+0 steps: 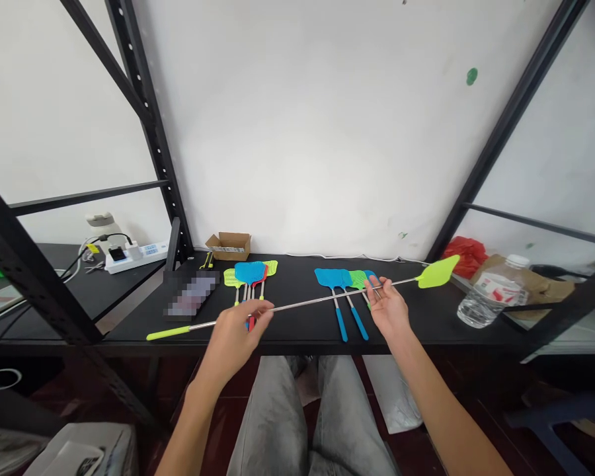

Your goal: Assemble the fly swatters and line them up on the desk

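A long fly swatter with a telescopic steel shaft (307, 304) lies across my two hands, with a lime-green mesh head (439, 272) at the right end and a yellow-green grip (168, 334) at the left end. My left hand (235, 344) closes around the shaft left of centre. My right hand (387, 307) pinches it between the fingers further right. Just behind the shaft, several swatters lie on the black shelf: one group (250, 277) with blue, red and yellow heads, and another (342, 281) with blue and green heads and blue grips.
A small cardboard box (228, 246) and a pixelated dark item (191, 295) sit on the black shelf top (451, 317). A water bottle (493, 291) and red plastic bag (465, 256) stand at the right. Black metal uprights (151, 132) frame the shelf. A power strip (136, 258) lies at the left.
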Motion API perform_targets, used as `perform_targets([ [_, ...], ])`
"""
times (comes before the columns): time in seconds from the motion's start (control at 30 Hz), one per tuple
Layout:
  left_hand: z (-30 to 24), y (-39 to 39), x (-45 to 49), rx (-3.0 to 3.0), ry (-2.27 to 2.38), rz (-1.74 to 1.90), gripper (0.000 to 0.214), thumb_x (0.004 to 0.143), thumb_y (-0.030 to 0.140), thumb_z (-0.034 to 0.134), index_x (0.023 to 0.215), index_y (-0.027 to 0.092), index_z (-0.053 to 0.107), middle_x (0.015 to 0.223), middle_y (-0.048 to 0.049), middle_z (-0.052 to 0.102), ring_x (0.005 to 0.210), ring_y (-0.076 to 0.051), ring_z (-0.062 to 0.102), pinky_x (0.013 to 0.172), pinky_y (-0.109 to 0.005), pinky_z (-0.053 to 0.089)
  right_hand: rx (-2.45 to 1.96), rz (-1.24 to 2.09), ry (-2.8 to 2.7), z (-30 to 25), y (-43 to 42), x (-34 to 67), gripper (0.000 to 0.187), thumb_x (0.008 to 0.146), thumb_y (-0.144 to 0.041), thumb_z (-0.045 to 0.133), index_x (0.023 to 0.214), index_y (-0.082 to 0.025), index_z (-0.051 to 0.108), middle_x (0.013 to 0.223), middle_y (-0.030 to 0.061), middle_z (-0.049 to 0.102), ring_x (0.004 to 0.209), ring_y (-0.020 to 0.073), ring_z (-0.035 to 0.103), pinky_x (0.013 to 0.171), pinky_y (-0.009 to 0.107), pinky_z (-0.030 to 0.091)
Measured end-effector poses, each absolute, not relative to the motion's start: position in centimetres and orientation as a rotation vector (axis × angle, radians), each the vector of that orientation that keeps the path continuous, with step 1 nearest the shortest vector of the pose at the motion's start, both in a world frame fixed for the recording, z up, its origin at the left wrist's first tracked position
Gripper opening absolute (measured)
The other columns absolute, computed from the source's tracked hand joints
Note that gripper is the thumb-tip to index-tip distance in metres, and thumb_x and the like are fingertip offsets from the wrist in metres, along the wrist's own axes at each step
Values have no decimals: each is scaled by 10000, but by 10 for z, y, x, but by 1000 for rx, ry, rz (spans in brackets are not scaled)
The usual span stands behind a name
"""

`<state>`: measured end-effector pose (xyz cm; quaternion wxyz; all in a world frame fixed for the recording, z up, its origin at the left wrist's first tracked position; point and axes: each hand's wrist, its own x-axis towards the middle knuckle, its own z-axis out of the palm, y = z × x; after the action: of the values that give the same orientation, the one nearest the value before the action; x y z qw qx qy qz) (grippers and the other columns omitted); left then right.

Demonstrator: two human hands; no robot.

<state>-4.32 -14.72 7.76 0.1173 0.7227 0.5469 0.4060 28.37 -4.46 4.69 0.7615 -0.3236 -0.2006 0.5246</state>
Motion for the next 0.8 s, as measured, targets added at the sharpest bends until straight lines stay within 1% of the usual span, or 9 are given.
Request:
perform_targets([
  [0.1, 72, -147, -32, 1928, 1307, 968, 327, 904, 463, 513, 925, 199, 705, 789, -42, 720, 702, -180, 644, 642, -262, 472, -645, 1101, -434, 52, -46, 283, 142, 930, -283, 596, 826, -186, 602, 972, 73, 727, 975, 172, 704, 830, 260, 596],
  [0.2, 59, -138, -34, 1746, 1231, 878, 402, 881, 521, 526, 868, 160, 703, 748, -60, 706, 629, -163, 619, 546, -237, 441, -590, 1060, -405, 57, -47, 287, 150, 948, -274, 565, 835, -181, 600, 965, 76, 723, 992, 169, 697, 833, 267, 598],
  [0.33, 51, -127, -46, 1381, 1257, 1127, 468, 828, 574, 578, 965, 136, 672, 755, -61, 677, 576, -142, 585, 458, -208, 391, -564, 1041, -379, 55, -49, 296, 115, 942, -266, 566, 868, -187, 605, 984, 75, 717, 1002, 168, 691, 778, 247, 608],
  [0.43, 53, -123, -56, 1099, 1198, 1414, 469, 806, 588, 606, 864, 123, 639, 713, -45, 648, 509, -112, 542, 438, -205, 377, -580, 1073, -355, 52, -51, 300, 89, 945, -261, 548, 903, -208, 607, 1005, 64, 713, 995, 165, 689, 710, 239, 608],
  [0.5, 55, -123, -65, 973, 1156, 1557, 447, 801, 576, 626, 855, 133, 626, 665, -16, 623, 475, -98, 511, 426, -203, 358, -586, 1108, -323, 52, -53, 302, 119, 960, -276, 508, 923, -223, 608, 1019, 52, 710, 975, 162, 690, 658, 235, 595],
  [0.57, 57, -123, -79, 872, 1114, 1678, 408, 811, 551, 622, 874, 148, 625, 610, 13, 592, 448, -91, 479, 417, -202, 343, -586, 1123, -274, 54, -54, 306, 163, 974, -309, 471, 923, -233, 606, 994, 32, 707, 894, 149, 695, 578, 220, 559],
  [0.63, 58, -124, -95, 749, 1076, 1804, 364, 835, 521, 579, 838, 159, 617, 542, 30, 550, 423, -92, 443, 410, -207, 334, -573, 1130, -220, 55, -55, 311, 201, 982, -339, 449, 907, -229, 600, 907, 8, 695, 750, 120, 674, 508, 204, 503],
  [0.73, 60, -128, -121, 596, 1031, 1983, 323, 856, 463, 508, 756, 169, 597, 454, 48, 457, 391, -89, 376, 399, -212, 308, -508, 1156, -204, 55, -57, 321, 234, 985, -361, 432, 884, -216, 585, 720, -27, 620, 546, 83, 560, 453, 196, 419],
  [0.8, 61, -134, -136, 534, 1022, 2069, 323, 853, 443, 479, 706, 173, 580, 414, 61, 381, 372, -83, 320, 393, -215, 286, -476, 1166, -245, 54, -58, 328, 271, 978, -407, 421, 872, -214, 579, 631, -42, 545, 479, 84, 482, 438, 205, 379],
])
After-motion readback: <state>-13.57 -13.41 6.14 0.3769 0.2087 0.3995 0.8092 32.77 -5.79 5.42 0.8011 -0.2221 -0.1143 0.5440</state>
